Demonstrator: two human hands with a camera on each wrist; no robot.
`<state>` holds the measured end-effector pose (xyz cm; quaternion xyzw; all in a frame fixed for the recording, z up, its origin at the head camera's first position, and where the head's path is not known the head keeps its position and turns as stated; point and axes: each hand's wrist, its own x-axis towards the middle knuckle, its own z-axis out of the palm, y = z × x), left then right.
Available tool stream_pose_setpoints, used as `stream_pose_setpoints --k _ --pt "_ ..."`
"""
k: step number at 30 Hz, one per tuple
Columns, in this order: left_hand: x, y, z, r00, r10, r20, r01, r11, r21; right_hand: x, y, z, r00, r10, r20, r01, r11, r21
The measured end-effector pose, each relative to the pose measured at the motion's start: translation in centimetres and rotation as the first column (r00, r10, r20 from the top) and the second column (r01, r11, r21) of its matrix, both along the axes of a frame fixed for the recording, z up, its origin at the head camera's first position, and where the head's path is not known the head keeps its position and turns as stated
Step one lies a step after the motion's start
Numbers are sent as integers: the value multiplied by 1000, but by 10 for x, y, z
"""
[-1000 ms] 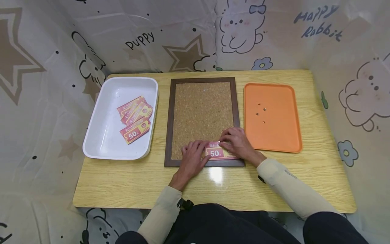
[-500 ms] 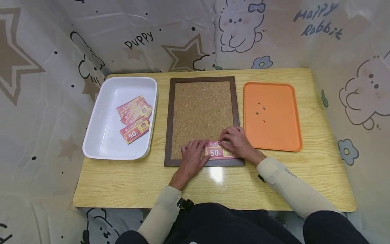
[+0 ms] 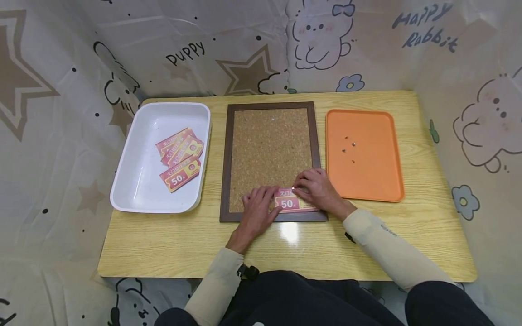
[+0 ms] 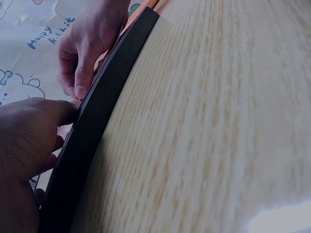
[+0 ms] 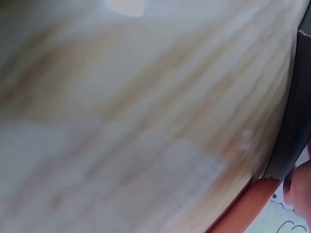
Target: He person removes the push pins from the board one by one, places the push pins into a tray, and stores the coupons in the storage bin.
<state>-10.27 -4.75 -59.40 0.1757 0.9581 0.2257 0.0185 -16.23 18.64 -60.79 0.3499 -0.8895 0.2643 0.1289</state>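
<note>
In the head view a pink coupon (image 3: 290, 203) marked 50 lies along the bottom of a framed cork board (image 3: 271, 145), at its lower right. My left hand (image 3: 258, 204) rests on the board, its thumb and fingertips at the coupon's left end. My right hand (image 3: 315, 188) pinches a small shiny thumbtack (image 3: 292, 188) at the coupon's top edge and covers part of the coupon's right side. From the left wrist, the right hand (image 4: 90, 53) shows with thumb and finger together near the left thumb, behind the dark frame edge (image 4: 99, 102).
Left of the board stands a white basin (image 3: 134, 181) holding several more coupons (image 3: 180, 174). An orange tray (image 3: 371, 176) lies to the right, close to the frame, with several small thumbtacks (image 3: 353, 145) on it. All stand on a wooden table (image 3: 163, 253).
Both hands stay in place on the coupon. The shiny tack at the right fingertips is less visible half a second ago and shows again now.
</note>
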Motion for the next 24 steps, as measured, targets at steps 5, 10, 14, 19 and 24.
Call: stream_pose_setpoints --k 5,10,14,19,24 --pt "0 0 0 1000 -1 -3 2 1000 7 1 0 1 1000 -5 16 5 1000 3" --pt "0 0 1 1000 -2 2 2 1000 5 0 0 1 999 -8 35 8 1000 2" --pt "0 0 1 1000 -1 6 1 1000 3 0 1 1 999 -11 44 11 1000 1" --pt "0 0 1 1000 -1 2 1 1000 3 0 1 1 999 -11 30 11 1000 15" --pt "0 0 1 1000 0 3 0 1000 4 0 0 2 1000 -9 24 8 999 46"
